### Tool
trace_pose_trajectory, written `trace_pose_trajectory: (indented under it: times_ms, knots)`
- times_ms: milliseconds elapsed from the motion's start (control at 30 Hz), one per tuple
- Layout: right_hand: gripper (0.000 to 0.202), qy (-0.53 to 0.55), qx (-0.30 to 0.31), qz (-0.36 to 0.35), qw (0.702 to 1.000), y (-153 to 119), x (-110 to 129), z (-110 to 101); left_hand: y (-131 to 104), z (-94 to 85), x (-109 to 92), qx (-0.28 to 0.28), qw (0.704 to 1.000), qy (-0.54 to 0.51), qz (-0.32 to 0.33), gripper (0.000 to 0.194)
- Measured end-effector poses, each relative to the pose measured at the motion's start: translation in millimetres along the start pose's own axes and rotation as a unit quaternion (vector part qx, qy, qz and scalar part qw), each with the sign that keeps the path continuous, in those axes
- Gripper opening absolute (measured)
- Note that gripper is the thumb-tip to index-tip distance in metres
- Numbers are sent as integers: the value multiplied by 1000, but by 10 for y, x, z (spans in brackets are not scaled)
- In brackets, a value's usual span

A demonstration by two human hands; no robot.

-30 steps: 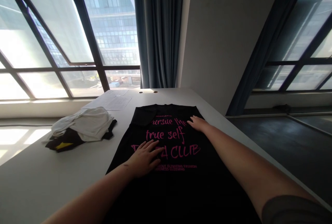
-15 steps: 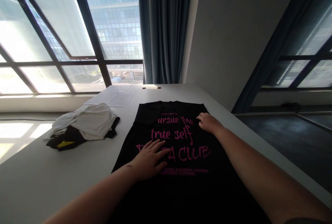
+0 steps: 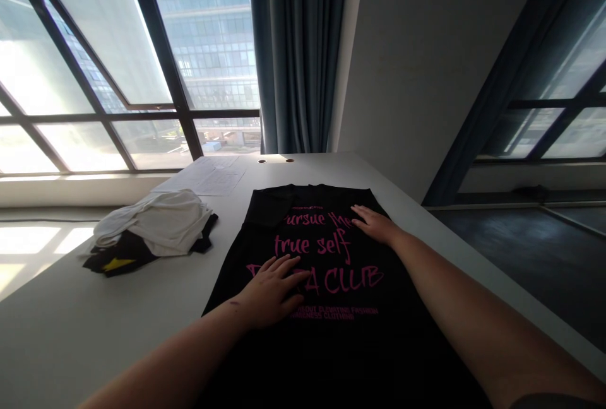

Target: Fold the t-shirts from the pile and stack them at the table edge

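Note:
A black T-shirt (image 3: 331, 352) with pink lettering lies spread flat on the white table, its collar end away from me. The sleeve on the left is folded in over the chest, partly covering the print. My left hand (image 3: 272, 289) rests open on the lower left of the lettering, fingers apart, hiding some letters. Farther up, on the right side of the shirt, my right hand (image 3: 376, 225) lies open with its fingers stretched over the fabric by the top line of print. The right sleeve is mostly hidden from me by that hand and the dark cloth.
On the left of the white table (image 3: 156, 320) sits a loose heap of clothes (image 3: 161, 223), white over black with a yellow patch. Papers (image 3: 208, 177) lie behind it. Two round holes pierce the far end. A blue curtain (image 3: 298, 55) and windows stand beyond.
My right hand has slid slightly left on the shirt, and its fingers have straightened from a more curled pose. My left hand stays in place on the print.

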State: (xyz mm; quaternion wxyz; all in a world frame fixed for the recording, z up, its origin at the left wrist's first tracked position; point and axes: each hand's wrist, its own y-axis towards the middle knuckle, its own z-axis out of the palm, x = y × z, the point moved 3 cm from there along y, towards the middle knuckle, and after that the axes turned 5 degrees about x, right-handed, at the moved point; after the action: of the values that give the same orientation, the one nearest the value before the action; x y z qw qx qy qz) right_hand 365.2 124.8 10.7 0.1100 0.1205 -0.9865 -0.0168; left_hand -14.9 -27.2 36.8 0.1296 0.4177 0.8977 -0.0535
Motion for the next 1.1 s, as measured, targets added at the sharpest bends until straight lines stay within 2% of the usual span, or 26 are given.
trace_pose_trajectory:
  times_ms: [67,133,267,400,467,567,667,733,800,900,1000,1100]
  knots:
    - [74,-15,74,38,996,27,16,84,2,-3,-4,1,1000,0,-2,56]
    - [80,-29,116,55,991,39,50,134,2,-10,-9,3,1000,2,-5,56]
    - [87,-36,139,60,988,97,78,118,-7,-31,-15,3,1000,0,-8,56]
    - [87,2,156,69,985,342,115,-11,-8,-54,-25,5,1000,-2,-6,57]
    - [85,0,138,54,989,546,262,-72,0,-65,-33,12,1000,3,-9,58]
    - [77,-1,98,-15,995,895,702,-40,14,-82,-43,24,1000,5,-15,59]
    - [73,7,117,-55,992,1223,1167,186,20,-90,-41,28,999,4,-17,59]
    - [72,4,124,-48,991,1420,1357,346,21,-83,-28,28,999,4,-16,59]
    - [70,0,116,-23,993,1606,1438,444,21,-71,-7,23,1000,2,-14,60]
    - [62,-3,106,0,994,1857,1485,479,22,-53,30,8,1000,-6,-5,61]
    - [58,-2,100,-36,994,2027,1602,477,25,-40,64,1,1000,-13,2,61]
    - [60,-1,101,-60,993,2074,1730,536,33,-25,89,1,1000,-16,3,60]
